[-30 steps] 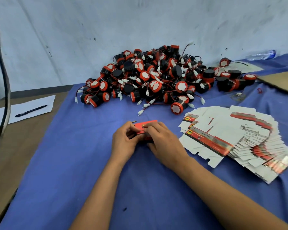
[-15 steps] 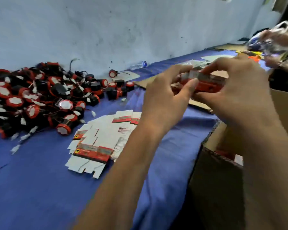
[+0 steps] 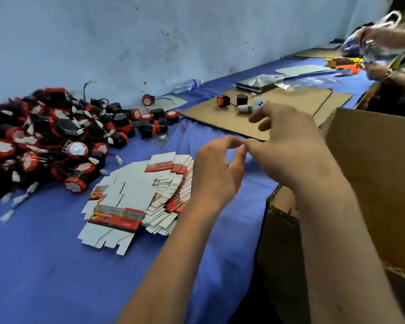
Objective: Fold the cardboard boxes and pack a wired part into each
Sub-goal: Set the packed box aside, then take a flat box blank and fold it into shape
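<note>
While both hands hover over the counter (image 3: pixel 45 265) edge | left hand (image 3: pixel 216 174) and right hand (image 3: pixel 288 148): fingers loosely curled, empty | flat boxes (image 3: pixel 136 197) stacked, unfolded | wired parts (image 3: pixel 45 141) heaped by the wall | carton (image 3: pixel 372 174) at right, contents unclear | most packing left.

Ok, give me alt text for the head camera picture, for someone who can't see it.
Two empty hands, left and right, hover over a blue table beside an open brown carton. Flat box blanks and a heap of wired parts lie left.
</note>
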A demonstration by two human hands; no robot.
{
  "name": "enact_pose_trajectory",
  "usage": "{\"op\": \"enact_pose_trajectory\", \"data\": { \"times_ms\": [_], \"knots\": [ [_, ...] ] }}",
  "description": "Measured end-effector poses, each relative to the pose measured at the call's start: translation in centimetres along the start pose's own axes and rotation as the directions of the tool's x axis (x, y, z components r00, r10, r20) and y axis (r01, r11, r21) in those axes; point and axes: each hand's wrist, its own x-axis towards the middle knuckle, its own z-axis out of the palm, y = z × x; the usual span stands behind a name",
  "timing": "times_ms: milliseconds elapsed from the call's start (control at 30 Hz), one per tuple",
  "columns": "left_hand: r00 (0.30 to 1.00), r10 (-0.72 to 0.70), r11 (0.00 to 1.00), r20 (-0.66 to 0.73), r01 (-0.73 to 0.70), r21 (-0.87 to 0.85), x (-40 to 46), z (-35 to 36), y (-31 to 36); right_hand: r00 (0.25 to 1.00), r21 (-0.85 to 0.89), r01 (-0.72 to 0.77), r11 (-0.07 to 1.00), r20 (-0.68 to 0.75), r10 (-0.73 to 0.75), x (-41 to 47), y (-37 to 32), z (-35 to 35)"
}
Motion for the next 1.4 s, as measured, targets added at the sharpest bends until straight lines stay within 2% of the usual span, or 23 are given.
{"op": "enact_pose_trajectory", "data": {
  "times_ms": [67,133,200,267,333,367,433,567,667,767,833,900,967,1067,1133,1233,1267,1333,1367,1400],
  "knots": [
    [0.979,-0.162,0.984,-0.127,0.170,0.058,-1.3,-3.1,-3.7,0.982,0.098,0.103,0.990,0.146,-0.116,0.1,-3.6,5.0],
    [0.897,-0.311,0.928,-0.314,0.358,0.106,-3.3,-7.0,-7.3,0.910,0.117,0.192,0.974,0.352,-0.221,0.0,-6.9,10.6],
    [0.738,-0.444,0.826,-0.507,0.557,0.088,-5.4,-10.7,-10.7,0.812,0.098,0.322,0.942,0.482,-0.328,-0.3,-9.7,15.3],
    [0.540,-0.585,0.674,-0.606,0.739,0.008,-7.6,-14.2,-13.6,0.730,0.094,0.411,0.907,0.562,-0.389,-0.8,-12.1,19.0],
    [0.397,-0.714,0.538,-0.577,0.838,-0.090,-9.3,-16.3,-15.6,0.654,-0.021,0.476,0.879,0.676,-0.338,-1.0,-13.7,21.3],
    [0.365,-0.754,0.506,-0.546,0.853,-0.128,-10.0,-17.0,-16.4,0.611,-0.084,0.518,0.851,0.733,-0.299,-1.1,-14.5,22.3],
    [0.377,-0.781,0.498,-0.498,0.857,-0.133,-10.3,-17.5,-17.3,0.562,-0.143,0.572,0.808,0.785,-0.259,-1.3,-15.3,23.6],
    [0.476,-0.778,0.487,-0.409,0.869,0.083,-9.2,-17.7,-18.0,0.603,-0.135,0.605,0.785,0.721,-0.341,-1.8,-16.0,24.0],
    [0.508,-0.746,0.507,-0.429,0.852,0.127,-9.0,-18.1,-18.1,0.622,-0.098,0.614,0.783,0.670,-0.404,-2.3,-16.2,23.7],
    [0.592,-0.640,0.668,-0.489,0.744,0.026,-9.6,-19.1,-18.1,0.695,0.031,0.605,0.796,0.468,-0.546,-2.5,-17.2,23.2],
    [0.609,-0.602,0.779,-0.516,0.588,-0.216,-10.5,-20.9,-18.3,0.717,0.219,0.588,0.779,0.305,-0.627,-2.5,-18.6,23.0],
    [0.591,-0.645,0.760,-0.485,0.425,-0.492,-12.0,-23.5,-18.4,0.756,0.404,0.489,0.773,0.247,-0.607,-2.9,-20.4,23.3],
    [0.584,-0.701,0.673,-0.409,0.355,-0.649,-14.1,-26.2,-19.1,0.812,0.520,0.363,0.773,0.231,-0.536,-4.0,-22.5,24.4],
    [0.586,-0.725,0.642,-0.362,0.385,-0.663,-17.4,-29.0,-20.4,0.857,0.690,0.079,0.719,0.321,-0.402,-6.3,-24.8,27.4],
    [0.617,-0.733,0.602,-0.286,0.392,-0.696,-19.6,-30.3,-21.3,0.834,0.757,-0.108,0.644,0.422,-0.355,-7.9,-26.3,29.5],
    [0.578,-0.779,0.533,-0.241,0.410,-0.740,-21.3,-31.3,-21.9,0.795,0.782,-0.216,0.585,0.489,-0.360,-10.4,-27.2,31.9],
    [0.562,-0.788,0.538,-0.252,0.428,-0.726,-21.3,-31.4,-22.1,0.814,0.784,-0.159,0.600,0.448,-0.370,-11.3,-27.2,32.4],
    [0.543,-0.779,0.573,-0.314,0.413,-0.708,-20.7,-31.1,-22.4,0.888,0.714,0.158,0.682,0.199,-0.414,-12.6,-26.2,33.0],
    [0.525,-0.775,0.586,-0.352,0.390,-0.710,-20.5,-30.9,-22.5,0.886,0.632,0.312,0.709,0.076,-0.457,-13.2,-25.9,33.2],
    [0.511,-0.775,0.588,-0.371,0.371,-0.718,-20.1,-30.8,-22.4,0.866,0.565,0.405,0.719,0.015,-0.500,-13.6,-25.8,33.1]
  ]
}}
